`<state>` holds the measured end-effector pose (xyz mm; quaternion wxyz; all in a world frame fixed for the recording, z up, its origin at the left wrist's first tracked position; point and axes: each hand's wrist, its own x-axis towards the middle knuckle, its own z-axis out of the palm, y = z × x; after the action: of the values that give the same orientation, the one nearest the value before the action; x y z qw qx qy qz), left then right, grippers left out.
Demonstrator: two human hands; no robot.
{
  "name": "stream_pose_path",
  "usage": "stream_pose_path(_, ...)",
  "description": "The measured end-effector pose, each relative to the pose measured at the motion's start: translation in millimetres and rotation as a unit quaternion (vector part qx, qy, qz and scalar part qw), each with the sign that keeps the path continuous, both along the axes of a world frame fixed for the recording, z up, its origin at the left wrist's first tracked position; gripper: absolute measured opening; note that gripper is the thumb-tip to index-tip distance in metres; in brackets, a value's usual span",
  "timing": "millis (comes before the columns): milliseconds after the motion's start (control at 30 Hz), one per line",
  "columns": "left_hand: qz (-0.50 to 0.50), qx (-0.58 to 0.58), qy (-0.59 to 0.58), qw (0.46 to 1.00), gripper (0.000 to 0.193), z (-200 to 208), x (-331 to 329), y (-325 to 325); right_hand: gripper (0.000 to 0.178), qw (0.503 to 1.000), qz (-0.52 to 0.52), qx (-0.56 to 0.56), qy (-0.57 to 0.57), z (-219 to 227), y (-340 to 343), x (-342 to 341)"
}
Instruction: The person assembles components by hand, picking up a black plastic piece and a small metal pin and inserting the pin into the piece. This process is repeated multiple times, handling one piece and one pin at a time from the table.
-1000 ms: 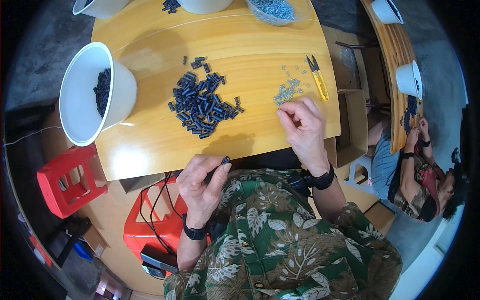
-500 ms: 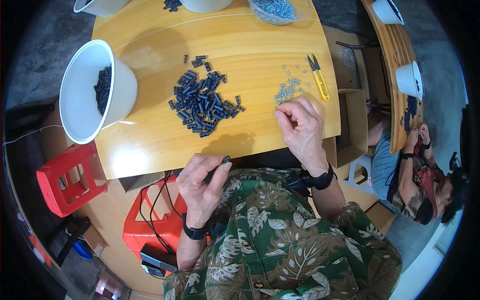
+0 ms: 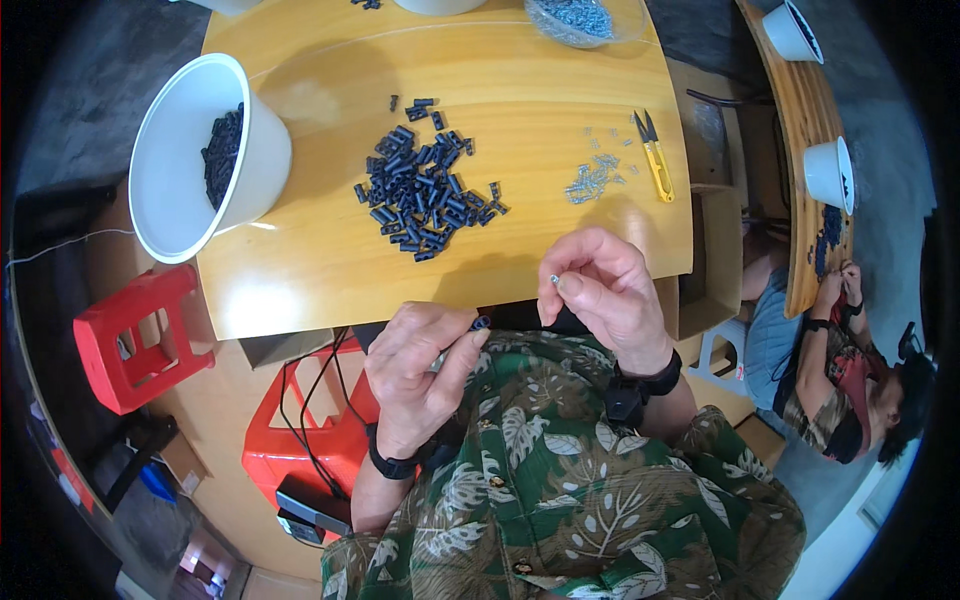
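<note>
Between the thumb and fingers of my left hand point(image 3: 420, 368) is a small black plastic tube point(image 3: 481, 323), its open end facing up and right. My right hand point(image 3: 610, 290) pinches a tiny silvery metal piece point(image 3: 555, 280), a short way to the right of the tube and apart from it. Both hands are just past the near edge of the yellow wooden table. A pile of similar black plastic pieces point(image 3: 425, 195) lies mid-table. Small shiny metal pieces point(image 3: 592, 180) are scattered at the right, next to yellow-handled thread snips point(image 3: 655, 160).
A white tub point(image 3: 270, 165) partly filled with black pieces stands at the table's left. A clear bowl of bluish metal pieces point(image 3: 580, 18) is at the far edge. Red plastic stools point(image 3: 135, 340) are at lower left. At right, another person point(image 3: 825, 370) works at a separate bench.
My right hand has lifted away from the scattered metal pieces and come nearer my left hand, carrying a tiny metal piece. The left hand, still holding the tube, has shifted slightly right.
</note>
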<state>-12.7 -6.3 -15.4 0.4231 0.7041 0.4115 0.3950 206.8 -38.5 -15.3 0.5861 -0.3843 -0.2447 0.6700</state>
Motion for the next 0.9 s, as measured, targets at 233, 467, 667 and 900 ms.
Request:
stream_pose_path(233,0.002,0.000,0.002,1.000,0.022,7.5,-2.2,-0.3,0.013,0.998,0.043,0.032,-0.013,0.1,-0.6,-4.3)
stream_pose_path(467,-0.007,0.009,-0.004,1.000,0.023,7.7,-3.2,0.7,0.016,0.998,0.047,0.043,-0.011,4.1,0.0,-10.2)
stream_pose_path(667,-0.003,0.009,-0.009,1.000,0.023,7.6,-3.0,0.1,0.015,0.997,0.075,-0.009,-0.004,9.8,0.7,-8.1)
stream_pose_path(900,-0.005,0.006,-0.007,1.000,0.022,8.7,-1.9,-0.2,0.012,0.994,0.065,-0.071,0.057,6.7,-1.0,-8.0)
